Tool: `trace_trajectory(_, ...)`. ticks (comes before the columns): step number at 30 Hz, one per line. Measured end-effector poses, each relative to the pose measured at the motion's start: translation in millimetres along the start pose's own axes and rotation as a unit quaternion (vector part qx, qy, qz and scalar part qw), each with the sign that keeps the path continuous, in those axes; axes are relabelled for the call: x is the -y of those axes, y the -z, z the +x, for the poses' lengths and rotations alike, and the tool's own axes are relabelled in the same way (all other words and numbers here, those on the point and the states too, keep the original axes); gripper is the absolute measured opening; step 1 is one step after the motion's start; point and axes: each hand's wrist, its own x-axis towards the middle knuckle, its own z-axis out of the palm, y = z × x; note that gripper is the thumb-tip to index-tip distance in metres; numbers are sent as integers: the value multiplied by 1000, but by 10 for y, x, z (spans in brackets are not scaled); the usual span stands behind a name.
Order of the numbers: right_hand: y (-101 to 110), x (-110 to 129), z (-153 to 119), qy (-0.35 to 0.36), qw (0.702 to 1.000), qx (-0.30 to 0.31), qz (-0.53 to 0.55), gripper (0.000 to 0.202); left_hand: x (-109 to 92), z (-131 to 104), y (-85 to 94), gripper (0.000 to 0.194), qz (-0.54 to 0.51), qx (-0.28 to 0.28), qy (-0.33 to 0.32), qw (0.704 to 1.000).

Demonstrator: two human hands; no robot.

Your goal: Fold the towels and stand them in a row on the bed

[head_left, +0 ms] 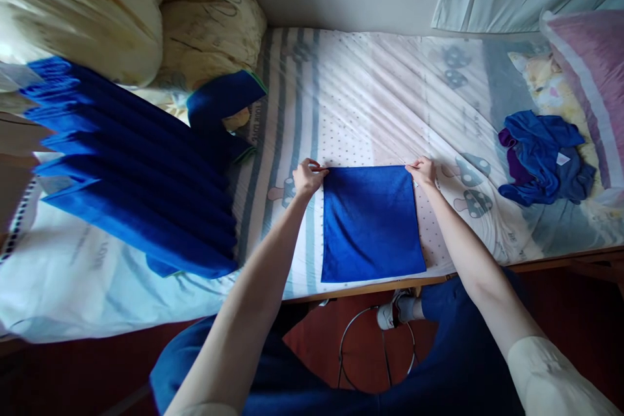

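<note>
I have both arms stretched out over the bed [370,97], and a blue cloth [371,224] lies flat on the sheet right in front of me, its near edge close to the bed's wooden edge. My left hand [308,177] is at the cloth's far left corner, grip closed, fingers curled in and pinching that corner. My right hand [423,171] is at the far right corner, grip closed the same way, fingertips nipped on the fabric. The cloth looks folded, a neat upright rectangle, smooth between the two hands.

Off to my left, a stack of blue cloths [131,169] sits on the bed, fanned out in overlapping layers, well apart from the one I hold. Beyond it rests a yellowish duvet [97,6] bunched against the wall. Far to my right, a crumpled heap of blue and purple cloth [543,156] lies on the sheet, near a pink pillow [589,65]. Below the bed edge I see my blue trousers and a white shoe [390,315] on the dark red floor, beside a thin wire ring [347,338].
</note>
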Motion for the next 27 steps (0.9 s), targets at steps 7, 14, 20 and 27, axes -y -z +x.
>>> trace_trajectory(7, 42, 50, 98, -14, 994, 100, -45, 19, -31, 197, 28, 20, 78, 109, -99, 986)
trace_trajectory(14, 112, 135, 168, 3, 990, 112, -89, 17, -101, 231, -6, 16, 122, 77, -109, 983)
trace_trajectory(20, -284, 283, -635, 266, 947, 19, -177, 48, 135, -462, -414, 48, 155, -23, -339, 928)
trace_trajectory(27, -248, -75, -661, 252, 943, 49, -211, 67, 503, -453, -426, 70, 158, 14, -343, 926)
